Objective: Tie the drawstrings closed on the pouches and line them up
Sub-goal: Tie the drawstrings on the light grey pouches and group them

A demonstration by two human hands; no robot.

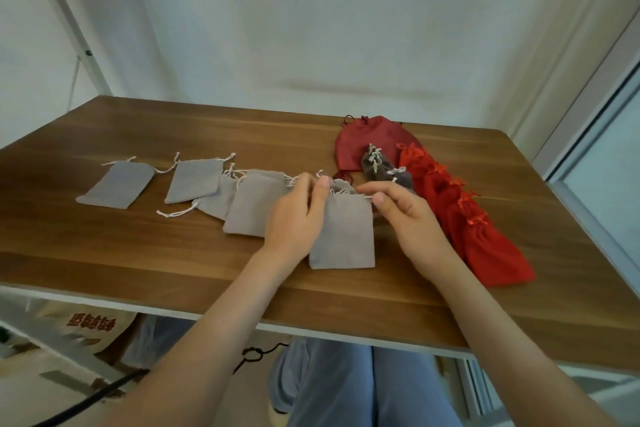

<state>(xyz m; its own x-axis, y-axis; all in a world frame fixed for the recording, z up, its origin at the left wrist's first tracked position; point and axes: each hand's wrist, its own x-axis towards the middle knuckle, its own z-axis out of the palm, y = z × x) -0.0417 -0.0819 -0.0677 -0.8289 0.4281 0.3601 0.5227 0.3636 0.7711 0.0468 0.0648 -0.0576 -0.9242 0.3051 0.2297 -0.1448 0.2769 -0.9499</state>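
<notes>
A grey pouch [343, 236] lies flat on the desk [138, 253], with the fingers of the left hand [294, 215] and right hand [405, 215] pinched on its drawstrings [362, 196] at either corner. Other grey pouches [194, 180] lie left of the fingers, red pouches [485, 239] right.
</notes>
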